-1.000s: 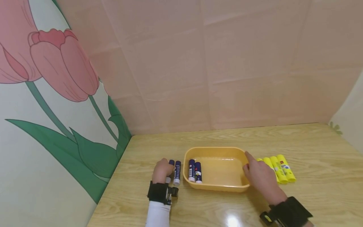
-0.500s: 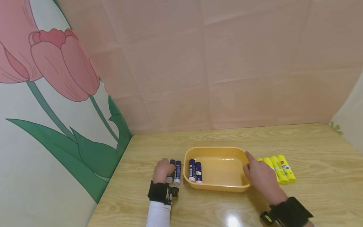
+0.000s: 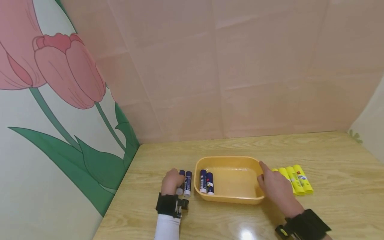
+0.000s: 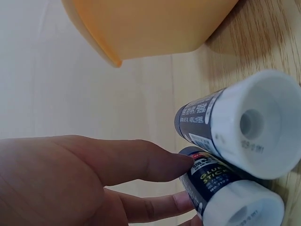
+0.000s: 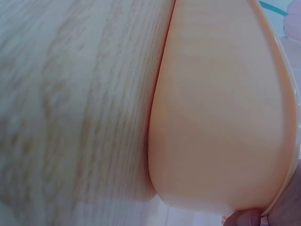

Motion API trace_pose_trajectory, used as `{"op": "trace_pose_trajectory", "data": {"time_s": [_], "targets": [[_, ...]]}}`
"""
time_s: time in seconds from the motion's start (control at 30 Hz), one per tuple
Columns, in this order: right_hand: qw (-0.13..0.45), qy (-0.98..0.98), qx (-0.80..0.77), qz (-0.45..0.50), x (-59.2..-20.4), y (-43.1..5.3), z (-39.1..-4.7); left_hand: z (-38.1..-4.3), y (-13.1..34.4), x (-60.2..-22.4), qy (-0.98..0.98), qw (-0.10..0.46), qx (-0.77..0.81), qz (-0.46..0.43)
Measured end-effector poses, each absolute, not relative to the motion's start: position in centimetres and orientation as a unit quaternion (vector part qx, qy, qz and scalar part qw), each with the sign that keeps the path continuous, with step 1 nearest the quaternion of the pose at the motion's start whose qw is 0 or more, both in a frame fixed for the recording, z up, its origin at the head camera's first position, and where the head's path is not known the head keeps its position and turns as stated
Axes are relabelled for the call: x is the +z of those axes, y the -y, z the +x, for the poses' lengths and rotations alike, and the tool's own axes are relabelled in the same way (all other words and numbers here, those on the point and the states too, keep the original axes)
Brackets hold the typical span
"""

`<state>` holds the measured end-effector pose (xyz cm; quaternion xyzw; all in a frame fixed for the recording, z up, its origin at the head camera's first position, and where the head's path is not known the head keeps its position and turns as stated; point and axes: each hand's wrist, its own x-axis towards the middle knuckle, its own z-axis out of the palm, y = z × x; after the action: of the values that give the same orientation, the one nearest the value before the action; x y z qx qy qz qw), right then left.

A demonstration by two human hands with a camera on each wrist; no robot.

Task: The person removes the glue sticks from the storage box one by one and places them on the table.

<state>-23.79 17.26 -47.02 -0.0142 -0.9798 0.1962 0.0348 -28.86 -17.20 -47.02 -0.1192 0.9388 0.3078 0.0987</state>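
In the head view my left hand [image 3: 171, 181] is at the left of the table, beside two dark blue glue sticks with white ends. The left wrist view shows its thumb and fingers pinching the nearer glue stick [image 4: 214, 179]. The other glue stick [image 4: 202, 117] lies right alongside. My right hand [image 3: 277, 186] holds the right end of a yellow-orange plastic basin [image 3: 228, 199], with a finger along the rim and the thumb at the inner side. Two more blue glue sticks, one of them the labelled glue stick [image 3: 210, 183], lie inside at the basin's left end.
A row of yellow glue sticks [image 3: 295, 180] lies to the right of the basin, partly hidden by my right hand. The wood-grain table [image 3: 228, 220] ends at a pink-covered wall [image 3: 222, 66] behind. A tulip-printed panel [image 3: 69, 73] borders the left edge.
The glue stick in my left hand has shifted slightly right, closer to its neighbour. My right hand and the basin stay in place.
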Motion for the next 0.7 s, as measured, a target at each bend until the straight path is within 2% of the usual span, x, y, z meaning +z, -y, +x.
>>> {"op": "trace_pose_trajectory", "data": {"time_s": [0.7], "targets": [[0.041,0.978,0.204,-0.007,-47.33,-17.24,-23.73,-29.07,18.07,-47.00,-0.927,0.121,0.330,-0.129]]}}
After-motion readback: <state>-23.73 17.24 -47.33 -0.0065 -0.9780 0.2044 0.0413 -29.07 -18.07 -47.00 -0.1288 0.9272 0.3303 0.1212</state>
